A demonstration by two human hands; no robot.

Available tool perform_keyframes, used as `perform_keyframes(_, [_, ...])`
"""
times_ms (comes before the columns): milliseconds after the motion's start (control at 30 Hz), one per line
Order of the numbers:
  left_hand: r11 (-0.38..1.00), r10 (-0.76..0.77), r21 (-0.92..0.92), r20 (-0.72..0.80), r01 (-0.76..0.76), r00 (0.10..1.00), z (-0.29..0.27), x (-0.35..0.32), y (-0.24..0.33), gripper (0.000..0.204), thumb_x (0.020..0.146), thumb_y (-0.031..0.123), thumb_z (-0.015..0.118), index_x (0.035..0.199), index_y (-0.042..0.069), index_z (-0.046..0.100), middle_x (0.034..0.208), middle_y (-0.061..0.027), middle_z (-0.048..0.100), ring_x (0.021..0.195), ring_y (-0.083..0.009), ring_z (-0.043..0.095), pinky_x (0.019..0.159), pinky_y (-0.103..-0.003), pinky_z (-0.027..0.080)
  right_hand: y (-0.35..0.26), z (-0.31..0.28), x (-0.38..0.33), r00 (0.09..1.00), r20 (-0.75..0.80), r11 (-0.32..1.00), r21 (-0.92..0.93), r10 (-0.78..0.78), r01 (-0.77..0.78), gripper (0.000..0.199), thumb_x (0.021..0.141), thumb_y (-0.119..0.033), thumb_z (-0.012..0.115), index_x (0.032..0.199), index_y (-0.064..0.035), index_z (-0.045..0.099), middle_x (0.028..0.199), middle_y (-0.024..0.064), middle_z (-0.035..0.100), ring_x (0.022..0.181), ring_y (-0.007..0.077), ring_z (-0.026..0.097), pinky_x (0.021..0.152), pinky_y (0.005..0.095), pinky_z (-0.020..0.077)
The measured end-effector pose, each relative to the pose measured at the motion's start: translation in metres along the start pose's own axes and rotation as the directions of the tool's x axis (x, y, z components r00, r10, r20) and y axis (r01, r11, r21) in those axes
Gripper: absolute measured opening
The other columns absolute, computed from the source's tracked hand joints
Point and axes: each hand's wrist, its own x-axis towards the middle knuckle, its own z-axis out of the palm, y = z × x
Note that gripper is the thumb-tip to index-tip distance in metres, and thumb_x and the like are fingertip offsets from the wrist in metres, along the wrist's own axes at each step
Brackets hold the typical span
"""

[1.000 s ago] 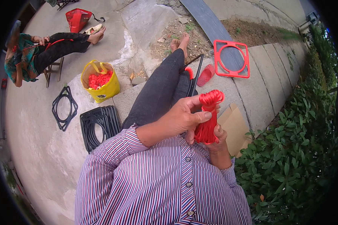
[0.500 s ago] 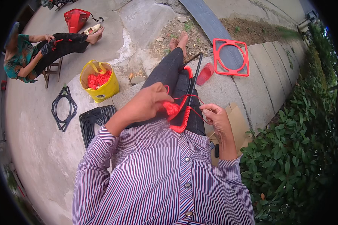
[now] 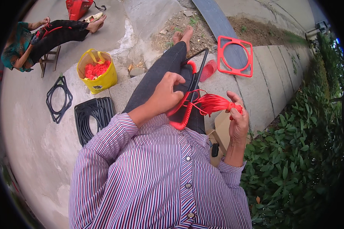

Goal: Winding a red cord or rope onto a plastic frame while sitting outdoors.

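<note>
Concrete ground (image 3: 34, 145) lies all around you, with a green hedge (image 3: 294, 160) on your right side. You sit with a black frame (image 3: 195, 74) on your lap, partly wrapped in red cord. Your left hand (image 3: 166, 93) presses on the frame, fingers bent and pinching the red cord (image 3: 181, 114) where the wrapping ends. Your right hand (image 3: 237, 118) is closed around a bundle of red strands (image 3: 214, 104), and it now stands out to the side, so the cord between both hands is pulled tight. One second ago both hands were together at the bundle; now they are apart, which probably means one turn of the wrapping is being tightened. I cannot see clearly how the cord passes under the frame.

On your left lie a stack of black frames (image 3: 93, 116), one single black frame (image 3: 59, 99) and a yellow bag (image 3: 99, 78) with red cord inside. A finished red frame (image 3: 235, 55) rests further ahead. Another person (image 3: 34, 38) sits on a stool beyond the bag.
</note>
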Motion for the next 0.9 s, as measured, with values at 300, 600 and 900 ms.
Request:
perform_keyframes(300, [0.442, -0.367, -0.617, 0.539, 0.652, 0.758, 0.035, 0.002, -0.011, 0.038, 0.066, 0.003, 0.046, 0.104, 0.000, 0.051, 0.093, -0.0077, 0.055, 0.078, -0.0138, 0.049, 0.076, -0.023, 0.040, -0.072, -0.116, -0.045, 0.938, -0.116, 0.685, 0.655, -0.326, 0.319, 0.019, 0.083, -0.014, 0.060, 0.083, -0.0089, 0.042, 0.077, 0.0032, 0.048, 0.074, 0.0172, 0.050, 0.093, 0.0450, 0.0433])
perform_keyframes(600, [0.492, -0.415, -0.582, 0.497, 0.647, 0.762, 0.043, -0.005, -0.007, 0.066, 0.069, 0.003, 0.049, 0.133, -0.007, 0.036, 0.084, -0.0003, 0.048, 0.071, -0.0095, 0.043, 0.067, -0.020, 0.035, 0.021, -0.008, -0.018, 0.980, -0.135, 0.932, 0.350, 0.144, -0.089, 0.028, 0.089, -0.001, 0.054, 0.116, -0.0004, 0.049, 0.093, 0.0092, 0.060, 0.066, 0.0145, 0.057, 0.055, 0.0238, 0.0466])
perform_keyframes(900, [0.424, -0.436, -0.609, 0.511, 0.670, 0.740, 0.044, -0.004, -0.007, 0.053, 0.072, 0.004, 0.050, 0.124, 0.000, 0.043, 0.079, 0.0019, 0.048, 0.065, -0.0076, 0.040, 0.061, -0.022, 0.033, -0.041, 0.039, -0.030, 0.961, 0.193, 0.929, 0.276, 0.197, -0.246, 0.031, 0.081, 0.001, 0.060, 0.110, 0.0011, 0.048, 0.071, 0.0036, 0.052, 0.048, 0.0083, 0.048, 0.045, 0.0238, 0.0409])
